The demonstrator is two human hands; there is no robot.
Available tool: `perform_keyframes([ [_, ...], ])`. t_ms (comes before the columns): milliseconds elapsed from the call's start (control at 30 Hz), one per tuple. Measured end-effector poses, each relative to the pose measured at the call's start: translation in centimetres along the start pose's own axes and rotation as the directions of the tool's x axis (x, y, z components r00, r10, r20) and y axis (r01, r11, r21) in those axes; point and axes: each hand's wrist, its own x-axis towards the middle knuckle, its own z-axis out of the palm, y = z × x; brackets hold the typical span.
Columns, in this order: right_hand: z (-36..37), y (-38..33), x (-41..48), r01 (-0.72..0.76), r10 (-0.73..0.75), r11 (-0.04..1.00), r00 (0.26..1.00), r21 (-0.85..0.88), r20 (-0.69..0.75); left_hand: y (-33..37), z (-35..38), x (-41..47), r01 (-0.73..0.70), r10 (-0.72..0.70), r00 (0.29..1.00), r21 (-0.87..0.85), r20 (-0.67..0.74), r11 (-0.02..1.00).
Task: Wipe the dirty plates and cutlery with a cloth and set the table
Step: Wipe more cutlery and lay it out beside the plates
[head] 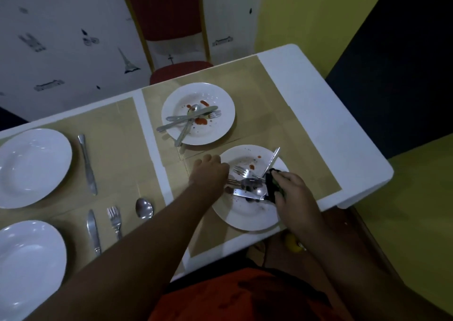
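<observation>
12 o'clock: red-cushioned chair with gold-coloured frame (pixel 169 26), seat tucked against the far edge of the white counter (pixel 306 95).
10 to 11 o'clock: white wallpaper with grey Eiffel-tower and building prints (pixel 61 38), which also shows behind the chair.
1 o'clock: yellow wall (pixel 306 9). A dark, near-black panel (pixel 404 63) lies beside it at 2 o'clock.
On the counter: two tan rectangular mats, one at 9 o'clock (pixel 115 129), one at centre (pixel 264 92), with a narrow white strip between them.
5 o'clock: small yellow rounded object (pixel 293 243), below the counter's near edge; identity unclear.

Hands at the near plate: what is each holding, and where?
The right hand grips a bunched cloth; left hand seems to hold cutlery by the handles.
</observation>
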Motion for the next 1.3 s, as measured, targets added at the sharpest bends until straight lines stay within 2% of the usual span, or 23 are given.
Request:
perform_keyframes([
  [67,0.1,-0.3,-0.2,-0.001,0.001,1.000,1.000,0.012,-0.007,-0.6,-1.0,-0.2,0.019,-0.013,0.997,-0.073,0.080,0.997],
  [133,0.0,-0.9,-0.1,0.013,-0.012,1.000,1.000,0.029,-0.010,-1.4,-1.9,-0.7,0.075,-0.031,0.983,-0.238,0.181,0.968],
  [233,0.1,-2.1,0.1,0.062,-0.061,0.996,0.998,0.057,-0.018,-2.2,-3.3,-1.9,0.215,-0.060,0.945,-0.473,0.320,0.855],
  [267,0.2,-2.6,0.2,0.089,-0.089,0.995,0.996,0.050,-0.019,-2.1,-3.7,-2.6,0.283,-0.058,0.923,-0.570,0.380,0.771],
  [333,0.6,-3.9,0.2,0.177,-0.176,0.984,0.984,0.023,-0.009,-1.5,-4.4,-4.0,0.448,-0.014,0.861,-0.748,0.508,0.490],
  [367,0.9,-4.4,0.1,0.240,-0.240,0.971,0.971,0.005,-0.002,-1.0,-4.7,-4.7,0.498,0.012,0.844,-0.792,0.537,0.354],
  [400,1.3,-4.7,0.0,0.312,-0.312,0.950,0.950,-0.014,0.007,-0.6,-4.8,-5.3,0.507,0.022,0.846,-0.816,0.533,0.279],
  [467,2.0,-4.7,0.0,0.442,-0.441,0.896,0.897,-0.039,0.042,0.1,-4.5,-6.1,0.484,0.025,0.865,-0.848,0.501,0.217],
  [533,2.4,-4.0,0.3,0.515,-0.511,0.856,0.856,-0.051,0.077,0.6,-4.0,-6.9,0.485,0.008,0.872,-0.866,0.489,0.125],
  [600,2.1,-2.9,1.0,0.523,-0.517,0.847,0.852,-0.096,0.079,0.6,-3.3,-7.7,0.508,-0.014,0.861,-0.861,0.508,-0.004],
  [700,0.8,-1.4,2.0,0.432,-0.432,0.884,0.901,-0.180,0.038,0.4,-2.9,-8.6,0.530,-0.022,0.844,-0.838,0.537,-0.132],
  [800,0.4,-2.4,1.7,0.446,-0.449,0.879,0.893,-0.170,0.025,0.5,-3.3,-8.6,0.540,-0.033,0.834,-0.826,0.551,-0.165],
  [867,1.3,-3.7,0.7,0.516,-0.517,0.843,0.855,-0.155,0.036,0.6,-3.6,-8.3,0.527,-0.046,0.842,-0.837,0.538,-0.148],
  [933,2.0,-3.7,0.3,0.515,-0.514,0.843,0.856,-0.151,0.049,0.6,-3.8,-8.2,0.517,-0.056,0.849,-0.847,0.526,-0.122],
  [1033,1.2,-2.1,1.4,0.371,-0.370,0.910,0.928,-0.182,0.041,0.3,-3.5,-8.7,0.530,-0.097,0.837,-0.842,0.539,-0.106],
  [1100,0.0,-1.7,2.1,0.263,-0.263,0.955,0.964,-0.137,0.018,0.2,-3.1,-9.1,0.528,-0.124,0.836,-0.845,0.534,-0.084],
  [1167,-0.9,-2.3,2.6,0.192,-0.195,0.979,0.979,-0.063,-0.050,0.1,-3.0,-9.1,0.500,-0.163,0.854,-0.866,0.494,-0.006],
  [1233,-1.4,-3.5,2.4,0.165,-0.165,0.986,0.980,-0.007,-0.112,0.1,-2.7,-9.1,0.469,-0.190,0.873,-0.880,0.449,0.076],
  [1300,-1.3,-4.8,1.8,0.207,-0.207,0.978,0.972,-0.006,-0.112,0.3,-2.4,-8.8,0.451,-0.210,0.880,-0.889,0.427,0.081],
])
